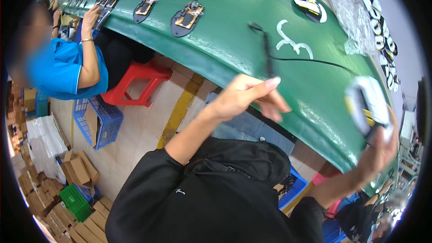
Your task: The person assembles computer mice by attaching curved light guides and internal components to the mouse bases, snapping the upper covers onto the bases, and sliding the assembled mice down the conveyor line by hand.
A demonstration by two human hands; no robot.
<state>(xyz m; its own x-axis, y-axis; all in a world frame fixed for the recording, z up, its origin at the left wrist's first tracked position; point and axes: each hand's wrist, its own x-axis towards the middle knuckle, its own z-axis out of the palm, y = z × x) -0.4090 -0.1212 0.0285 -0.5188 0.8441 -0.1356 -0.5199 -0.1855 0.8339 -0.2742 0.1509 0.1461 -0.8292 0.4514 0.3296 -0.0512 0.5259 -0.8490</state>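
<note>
My right hand (380,150) holds up a rounded white, black and yellow corded device (370,105) above the table's right edge. Fingers wrap its lower end; motion blurs both. From near the device a thin black cord (310,60) runs left across the table to a bundled black cable (268,54), also blurred. My left hand (252,96) hovers over the front edge, thumb and fingers apart and nothing seen in them. The bundle's lower end appears right beside its thumb; whether they touch is unclear. Several curved white strips (292,42) lie beyond the cord.
On the green table (216,49) lie black bases with circuit boards (188,19), white-and-black shells (310,8) and clear plastic wrap (355,18). More shells line the right rim. At left, a person in blue (67,67) sits on a red stool (139,81) near a blue crate (99,121).
</note>
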